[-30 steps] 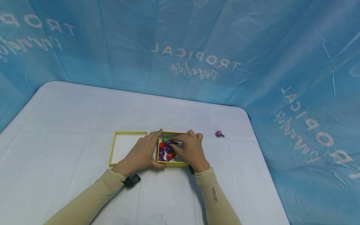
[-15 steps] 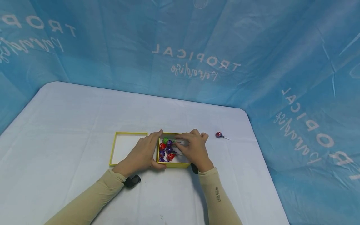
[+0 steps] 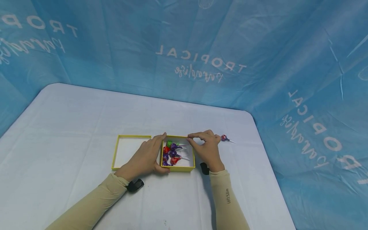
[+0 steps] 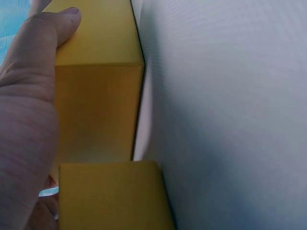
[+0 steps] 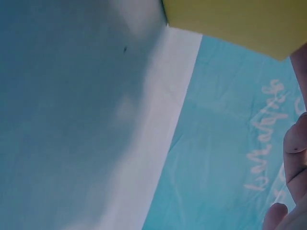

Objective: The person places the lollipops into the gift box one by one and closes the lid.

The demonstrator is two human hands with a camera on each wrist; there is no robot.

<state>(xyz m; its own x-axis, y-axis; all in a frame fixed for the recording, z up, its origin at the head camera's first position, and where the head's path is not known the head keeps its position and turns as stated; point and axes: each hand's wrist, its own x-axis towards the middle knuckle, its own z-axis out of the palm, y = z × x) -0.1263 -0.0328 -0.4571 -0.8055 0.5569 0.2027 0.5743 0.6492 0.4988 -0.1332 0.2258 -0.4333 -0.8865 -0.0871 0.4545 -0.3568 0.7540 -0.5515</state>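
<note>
A yellow box (image 3: 179, 169) with a white inside stands upright on the table, its top uncovered. Lollipops in green, purple and red wrappers lie in its left half, among them a red lollipop (image 3: 173, 160); several sticks point right. My left hand (image 3: 145, 156) grips the box's left end, thumb at the front corner and fingers at the back one; the left wrist view shows the thumb (image 4: 67, 24) against the yellow side. My right hand (image 3: 209, 150) is at the box's right rim, thumb and forefinger tips close together at the back corner, with no lollipop visible between them.
A shallow yellow-edged box lid (image 3: 115, 151) lies just left of the box, inside up. One lollipop (image 3: 224, 137) with a red and purple wrapper lies on the white table (image 3: 95, 111), right behind my right hand. Blue printed curtains (image 3: 129, 48) hang beyond the table.
My right hand has let go of a lollipop inside the box and drawn back rightward to the rim. More sticks now show. My left hand has stayed on the box.
</note>
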